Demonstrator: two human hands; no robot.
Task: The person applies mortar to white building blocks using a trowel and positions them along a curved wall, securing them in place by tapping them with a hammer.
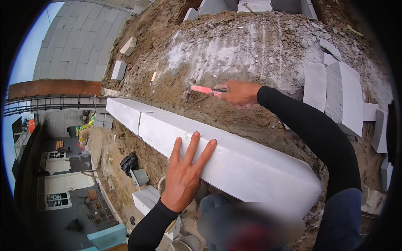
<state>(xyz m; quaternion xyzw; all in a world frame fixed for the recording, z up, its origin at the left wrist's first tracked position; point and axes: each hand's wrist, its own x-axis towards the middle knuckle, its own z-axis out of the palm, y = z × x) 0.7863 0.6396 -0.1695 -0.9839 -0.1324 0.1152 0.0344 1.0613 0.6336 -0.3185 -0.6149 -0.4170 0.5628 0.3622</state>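
The right hand (240, 93) has its grip closed tight around the pink handle of a hammer (203, 90). The handle sticks out to the left of the grip, and the dark hammer head sits at the far end, down on the brown dirt (234, 46). The left hand (184, 175) has its grip open, with the fingers spread flat on the side of a long white stone block (234, 163). This block lies just below the hammer grip, with a thin strip of dirt between them. A second white block (125, 111) touches its end and runs on to the left. Past the blocks' lower edge the ground drops far down to a yard (63, 184). Above the hammer grip the dirt is wide and open. To the right of that grip, more grey blocks (341, 94) lie on the dirt, well apart from the hammer.
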